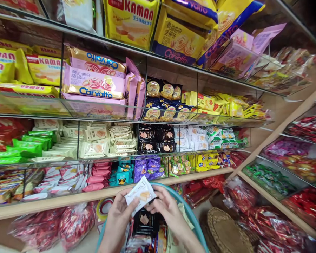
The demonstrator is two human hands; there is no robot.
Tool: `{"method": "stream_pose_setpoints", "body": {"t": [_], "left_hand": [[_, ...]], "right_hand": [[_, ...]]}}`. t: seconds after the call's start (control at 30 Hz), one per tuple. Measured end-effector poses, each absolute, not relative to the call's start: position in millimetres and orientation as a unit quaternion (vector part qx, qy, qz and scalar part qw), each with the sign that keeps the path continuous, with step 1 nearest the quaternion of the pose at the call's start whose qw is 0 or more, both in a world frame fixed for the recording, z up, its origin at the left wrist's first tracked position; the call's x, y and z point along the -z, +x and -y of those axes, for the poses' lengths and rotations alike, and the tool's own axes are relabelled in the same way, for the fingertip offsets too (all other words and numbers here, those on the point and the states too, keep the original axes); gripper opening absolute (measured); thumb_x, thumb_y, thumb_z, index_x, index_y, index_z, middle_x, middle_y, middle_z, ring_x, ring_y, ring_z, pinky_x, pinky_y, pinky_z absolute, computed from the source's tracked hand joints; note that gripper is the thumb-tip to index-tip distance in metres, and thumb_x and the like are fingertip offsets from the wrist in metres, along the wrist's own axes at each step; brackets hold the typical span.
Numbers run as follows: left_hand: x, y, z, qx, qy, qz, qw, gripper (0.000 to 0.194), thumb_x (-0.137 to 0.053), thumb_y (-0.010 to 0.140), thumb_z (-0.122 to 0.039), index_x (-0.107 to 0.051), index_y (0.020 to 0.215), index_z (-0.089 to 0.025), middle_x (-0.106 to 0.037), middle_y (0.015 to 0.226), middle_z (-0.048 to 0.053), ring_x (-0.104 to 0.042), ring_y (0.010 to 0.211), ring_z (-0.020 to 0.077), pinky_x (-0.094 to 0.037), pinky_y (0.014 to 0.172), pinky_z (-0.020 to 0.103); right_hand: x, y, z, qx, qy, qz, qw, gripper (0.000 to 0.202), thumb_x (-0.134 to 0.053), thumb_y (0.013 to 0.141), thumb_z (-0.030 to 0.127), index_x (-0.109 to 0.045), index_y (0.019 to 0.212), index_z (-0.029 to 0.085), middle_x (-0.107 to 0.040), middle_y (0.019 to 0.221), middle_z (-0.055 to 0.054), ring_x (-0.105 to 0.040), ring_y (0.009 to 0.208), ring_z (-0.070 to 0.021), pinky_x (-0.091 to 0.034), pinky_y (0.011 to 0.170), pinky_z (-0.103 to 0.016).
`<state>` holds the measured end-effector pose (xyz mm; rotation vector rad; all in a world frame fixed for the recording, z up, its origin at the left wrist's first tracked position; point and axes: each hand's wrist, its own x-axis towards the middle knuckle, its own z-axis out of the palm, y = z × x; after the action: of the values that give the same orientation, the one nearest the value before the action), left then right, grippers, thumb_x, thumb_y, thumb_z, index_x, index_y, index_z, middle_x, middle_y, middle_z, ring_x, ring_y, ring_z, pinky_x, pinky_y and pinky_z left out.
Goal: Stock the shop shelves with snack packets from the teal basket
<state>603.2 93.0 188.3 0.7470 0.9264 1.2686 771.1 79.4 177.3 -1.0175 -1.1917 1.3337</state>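
Observation:
A small white snack packet (141,194) with a wafer picture is held up over a teal basket (197,230). My left hand (122,207) grips its left side, thumb across the front. At its right edge, my right hand (164,203) has its fingers curled against the packet. Below the hands, black packets (144,221) and other wrapped snacks lie in the basket, partly hidden by my wrists.
Glass-fronted shelves hold pink Carvalfo packs (94,82), yellow KAMAN packs (46,68), white packets (198,138) and purple packets (147,167). Red bags (77,223) lie under the bottom shelf. A woven basket (226,230) stands right of the teal basket. More candy shelves (272,196) are at the right.

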Motion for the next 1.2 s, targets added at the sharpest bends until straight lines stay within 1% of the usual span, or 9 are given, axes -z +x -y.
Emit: {"method": "stream_pose_setpoints", "body": {"t": [0.17,0.33,0.43,0.63,0.8,0.9,0.97,1.07,1.2], "left_hand": [[-173,610,-92,-0.544,0.349,-0.393,0.654,0.047,-0.082,0.063,-0.035,-0.058,0.099,-0.018,-0.072,0.098,0.006,-0.065,0.092,0.0204,-0.051,0.083,0.032],[-174,613,-87,-0.517,0.303,-0.385,0.702,0.047,-0.08,0.065,-0.037,-0.058,0.101,-0.019,-0.071,0.089,0.004,-0.066,0.074,0.0169,-0.053,0.067,0.028],[-176,612,-85,-0.497,0.257,-0.371,0.741,0.045,-0.076,0.07,-0.04,-0.06,0.105,-0.018,-0.072,0.095,0.007,-0.067,0.078,0.0188,-0.053,0.07,0.03],[-171,609,-87,-0.495,0.214,-0.368,0.758,0.039,-0.077,0.068,-0.038,-0.064,0.098,-0.017,-0.073,0.095,0.007,-0.069,0.087,0.0226,-0.054,0.075,0.032],[-175,607,-88,-0.508,0.203,-0.381,0.746,0.032,-0.079,0.066,-0.036,-0.065,0.089,-0.018,-0.073,0.095,0.005,-0.069,0.088,0.0211,-0.054,0.073,0.03],[-176,606,-89,-0.531,0.187,-0.399,0.724,0.03,-0.081,0.063,-0.032,-0.065,0.086,-0.019,-0.072,0.093,0.002,-0.067,0.086,0.0169,-0.054,0.072,0.026],[-175,605,-89,-0.538,0.193,-0.403,0.715,0.029,-0.08,0.065,-0.032,-0.064,0.085,-0.019,-0.072,0.092,0.0,-0.066,0.086,0.0148,-0.053,0.074,0.024],[-173,605,-88,-0.527,0.234,-0.41,0.707,0.03,-0.076,0.07,-0.038,-0.065,0.092,-0.02,-0.072,0.094,0.0,-0.066,0.089,0.0156,-0.051,0.076,0.024],[-167,604,-86,-0.506,0.284,-0.431,0.691,0.047,-0.071,0.074,-0.042,-0.061,0.115,-0.023,-0.071,0.11,0.003,-0.065,0.1,0.0215,-0.05,0.077,0.027]], "right_hand": [[-173,752,-71,-0.517,-0.455,0.438,0.578,0.041,-0.069,0.078,0.048,-0.06,0.113,0.028,-0.066,0.102,-0.003,-0.064,0.079,-0.0187,-0.051,0.071,-0.032],[-176,751,-72,-0.507,-0.466,0.412,0.597,0.04,-0.072,0.075,0.047,-0.063,0.108,0.025,-0.069,0.091,-0.003,-0.063,0.077,-0.0197,-0.05,0.066,-0.031],[-174,752,-70,-0.517,-0.472,0.392,0.597,0.042,-0.073,0.073,0.048,-0.063,0.108,0.025,-0.069,0.087,-0.002,-0.061,0.07,-0.0179,-0.047,0.061,-0.029],[-165,753,-66,-0.559,-0.477,0.347,0.583,0.049,-0.077,0.071,0.046,-0.063,0.112,0.024,-0.069,0.088,-0.002,-0.06,0.062,-0.0144,-0.046,0.057,-0.027],[-160,757,-62,-0.589,-0.457,0.298,0.596,0.037,-0.078,0.071,0.043,-0.066,0.097,0.02,-0.07,0.08,-0.002,-0.063,0.062,-0.0133,-0.049,0.061,-0.026],[-158,758,-59,-0.608,-0.424,0.223,0.634,0.035,-0.08,0.07,0.036,-0.063,0.096,0.021,-0.072,0.09,-0.003,-0.067,0.07,-0.0149,-0.052,0.069,-0.028],[-158,756,-56,-0.62,-0.396,0.168,0.656,0.041,-0.081,0.067,0.031,-0.061,0.102,0.024,-0.072,0.097,-0.002,-0.069,0.079,-0.017,-0.053,0.077,-0.032],[-157,748,-53,-0.644,-0.36,0.14,0.66,0.049,-0.081,0.067,0.028,-0.058,0.11,0.028,-0.071,0.102,0.0,-0.068,0.088,-0.0179,-0.052,0.082,-0.032],[-153,734,-53,-0.62,-0.384,0.207,0.652,0.045,-0.078,0.07,0.034,-0.059,0.11,0.027,-0.071,0.105,-0.001,-0.066,0.089,-0.0181,-0.051,0.073,-0.027]]}}
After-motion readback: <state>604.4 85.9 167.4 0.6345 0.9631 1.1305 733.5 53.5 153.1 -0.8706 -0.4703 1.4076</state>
